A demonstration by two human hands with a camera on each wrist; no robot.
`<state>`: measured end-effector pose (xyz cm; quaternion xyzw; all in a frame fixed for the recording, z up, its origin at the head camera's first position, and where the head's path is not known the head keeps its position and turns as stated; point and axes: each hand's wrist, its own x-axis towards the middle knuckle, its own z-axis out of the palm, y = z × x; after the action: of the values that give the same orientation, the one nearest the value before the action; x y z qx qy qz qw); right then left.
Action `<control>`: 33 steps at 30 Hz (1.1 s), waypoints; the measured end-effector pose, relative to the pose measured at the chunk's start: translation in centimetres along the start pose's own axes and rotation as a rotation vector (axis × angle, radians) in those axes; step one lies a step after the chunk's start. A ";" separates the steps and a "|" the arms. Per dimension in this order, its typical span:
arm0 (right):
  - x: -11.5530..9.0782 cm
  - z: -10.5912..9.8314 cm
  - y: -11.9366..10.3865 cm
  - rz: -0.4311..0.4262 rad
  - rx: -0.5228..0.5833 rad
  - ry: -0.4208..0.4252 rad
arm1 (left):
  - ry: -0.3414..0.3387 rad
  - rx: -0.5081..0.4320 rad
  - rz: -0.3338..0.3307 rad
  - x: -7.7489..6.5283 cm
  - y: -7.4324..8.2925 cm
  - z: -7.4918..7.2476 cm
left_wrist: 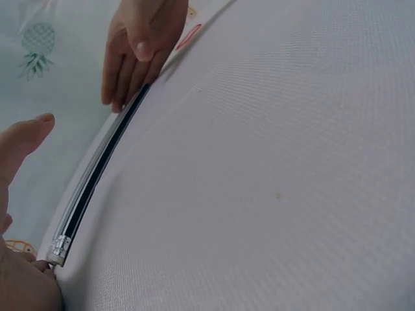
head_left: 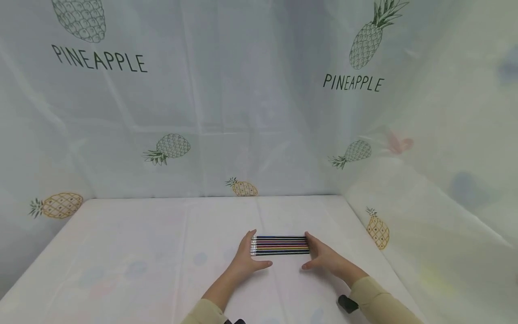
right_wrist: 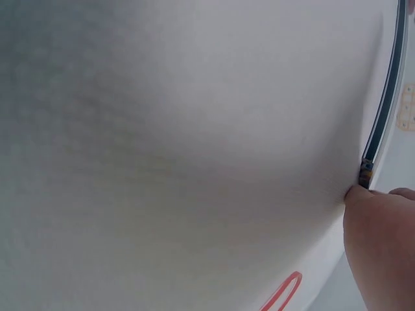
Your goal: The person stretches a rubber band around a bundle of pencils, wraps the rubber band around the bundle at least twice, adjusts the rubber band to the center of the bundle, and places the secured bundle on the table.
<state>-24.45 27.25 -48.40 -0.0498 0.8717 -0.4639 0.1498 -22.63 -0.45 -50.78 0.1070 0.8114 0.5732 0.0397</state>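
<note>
Several dark, striped pencils (head_left: 280, 245) lie side by side in a flat row on the white table. Silvery ends with erasers line up at the row's left. Against those ends rest the extended fingers of my left hand (head_left: 244, 258), its thumb held apart in front. My right hand (head_left: 325, 257) touches the opposite ends, fingers fairly straight and thumb spread away. From the left wrist, the nearest pencil (left_wrist: 104, 162) runs between both hands. In the right wrist view, the dark pencil side (right_wrist: 387, 97) meets my right hand (right_wrist: 382, 240) at the frame's edge.
A white cloth covers the table (head_left: 133, 243). Behind it hangs a pale curtain (head_left: 251, 90) printed with pineapples, and another sheet (head_left: 445, 189) drapes along the right side. A black strap piece (head_left: 348, 304) shows by the right sleeve.
</note>
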 end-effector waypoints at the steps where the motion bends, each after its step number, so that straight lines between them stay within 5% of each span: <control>1: -0.1 0.0 0.0 0.001 -0.003 0.004 | 0.000 -0.002 -0.001 0.0 0.0 0.0; 13: -0.2 -0.2 -0.1 -0.016 0.021 -0.008 | 0.003 -0.033 -0.009 -0.3 0.1 0.2; 22: 0.3 0.4 -0.6 0.006 -0.039 0.108 | 0.054 -0.073 -0.061 0.5 0.0 0.1; 27: -0.1 0.7 -1.3 0.046 0.045 0.139 | 0.093 -0.185 -0.141 1.7 0.6 -0.1; 33: -0.5 0.8 -2.0 0.086 0.149 0.117 | 0.090 -0.330 -0.147 1.7 0.5 -0.5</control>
<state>-23.79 25.61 -47.07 0.0263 0.8433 -0.5228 0.1219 -24.35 -0.34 -50.07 0.0135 0.7128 0.6984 0.0623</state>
